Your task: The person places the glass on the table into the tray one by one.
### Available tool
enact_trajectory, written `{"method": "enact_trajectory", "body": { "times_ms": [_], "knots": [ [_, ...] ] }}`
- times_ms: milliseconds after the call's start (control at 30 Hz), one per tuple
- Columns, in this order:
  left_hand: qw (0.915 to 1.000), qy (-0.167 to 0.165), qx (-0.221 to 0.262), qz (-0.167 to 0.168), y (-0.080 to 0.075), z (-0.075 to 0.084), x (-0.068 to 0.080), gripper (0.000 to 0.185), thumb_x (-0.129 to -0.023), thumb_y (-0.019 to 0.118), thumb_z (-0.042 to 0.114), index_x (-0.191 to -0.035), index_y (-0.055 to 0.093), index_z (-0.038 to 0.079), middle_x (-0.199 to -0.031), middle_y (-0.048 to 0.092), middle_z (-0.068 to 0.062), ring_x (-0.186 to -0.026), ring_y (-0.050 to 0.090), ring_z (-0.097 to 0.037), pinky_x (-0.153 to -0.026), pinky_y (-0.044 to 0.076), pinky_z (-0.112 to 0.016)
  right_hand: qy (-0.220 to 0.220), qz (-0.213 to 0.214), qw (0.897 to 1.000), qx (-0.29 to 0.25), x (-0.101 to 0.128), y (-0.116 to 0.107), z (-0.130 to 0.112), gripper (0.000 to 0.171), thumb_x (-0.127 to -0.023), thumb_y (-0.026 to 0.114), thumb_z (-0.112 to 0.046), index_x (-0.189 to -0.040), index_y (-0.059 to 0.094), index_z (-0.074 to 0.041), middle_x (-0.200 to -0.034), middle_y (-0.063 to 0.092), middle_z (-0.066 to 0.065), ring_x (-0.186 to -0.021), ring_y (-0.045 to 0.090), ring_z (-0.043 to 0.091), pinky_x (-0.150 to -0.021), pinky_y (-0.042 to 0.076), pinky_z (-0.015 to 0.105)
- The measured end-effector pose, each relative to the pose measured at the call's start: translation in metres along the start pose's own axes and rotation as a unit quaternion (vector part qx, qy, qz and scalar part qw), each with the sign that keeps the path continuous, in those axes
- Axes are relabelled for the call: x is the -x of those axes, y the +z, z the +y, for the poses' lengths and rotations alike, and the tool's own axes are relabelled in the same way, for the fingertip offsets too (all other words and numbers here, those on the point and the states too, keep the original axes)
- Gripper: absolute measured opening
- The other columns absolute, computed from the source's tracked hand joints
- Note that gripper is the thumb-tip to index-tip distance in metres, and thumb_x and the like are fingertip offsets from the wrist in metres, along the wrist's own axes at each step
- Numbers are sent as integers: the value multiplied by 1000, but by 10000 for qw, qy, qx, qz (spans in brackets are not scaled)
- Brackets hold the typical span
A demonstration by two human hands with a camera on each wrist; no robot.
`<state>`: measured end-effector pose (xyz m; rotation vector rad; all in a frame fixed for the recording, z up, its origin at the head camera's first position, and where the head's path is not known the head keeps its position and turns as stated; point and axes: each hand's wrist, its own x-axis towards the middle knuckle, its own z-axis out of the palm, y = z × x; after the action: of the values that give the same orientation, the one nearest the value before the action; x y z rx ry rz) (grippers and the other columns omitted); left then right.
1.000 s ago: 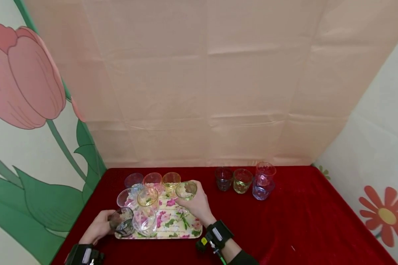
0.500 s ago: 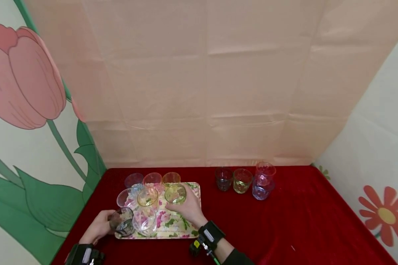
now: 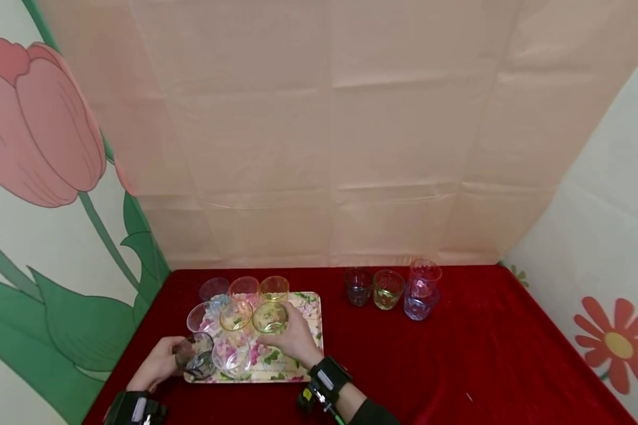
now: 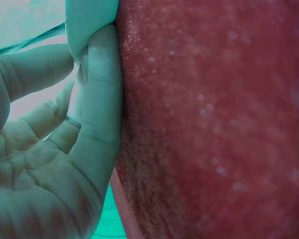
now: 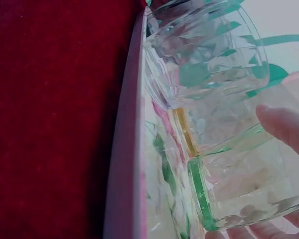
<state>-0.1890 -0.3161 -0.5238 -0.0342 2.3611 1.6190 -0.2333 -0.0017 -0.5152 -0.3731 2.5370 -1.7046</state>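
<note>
Left hand pinching tray, right hand gripping green glass; seven other glasses aboard, four off-tray glasses.

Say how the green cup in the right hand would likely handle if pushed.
The green cup is probably stiff: it looks round and unbent in the right hand. Its glossy clear wall may be slippery. Its flat base suggests sliding before rolling.
</note>
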Motion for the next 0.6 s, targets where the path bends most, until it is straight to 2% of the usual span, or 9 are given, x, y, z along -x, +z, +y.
{"method": "enact_trajectory", "body": {
  "times_ms": [167, 400, 600],
  "knots": [
    [9999, -4, -50, 96, 1, 0, 0, 25, -91, 64, 9, -102, 60, -13, -83, 64, -5, -73, 63, -17, -61, 56, -31, 45, 80, 9999, 93, -1, 3, -1, 87, -68, 91, -27, -139, 44, -7, -128, 58, 16, -115, 57, 34, -92, 49, 47],
    [9999, 94, -23, 114, 2, -1, -1, 26, -89, 65, 7, -101, 59, -14, -82, 63, -5, -70, 63, -15, -61, 56, -31, 503, 306, 9982, 119, -4, 8, -2, 91, -65, 92, -27, -138, 40, -10, -126, 58, 14, -114, 58, 29, -92, 49, 44],
    [9999, 102, -21, 84, 1, -2, -2, 25, -90, 65, 8, -100, 59, -14, -81, 63, -5, -70, 63, -15, -61, 56, -31, 499, 329, 9982, 73, -5, 9, -1, 90, -65, 92, -28, -137, 41, -8, -125, 57, 14, -112, 58, 29, -91, 50, 44]
  ]
}}
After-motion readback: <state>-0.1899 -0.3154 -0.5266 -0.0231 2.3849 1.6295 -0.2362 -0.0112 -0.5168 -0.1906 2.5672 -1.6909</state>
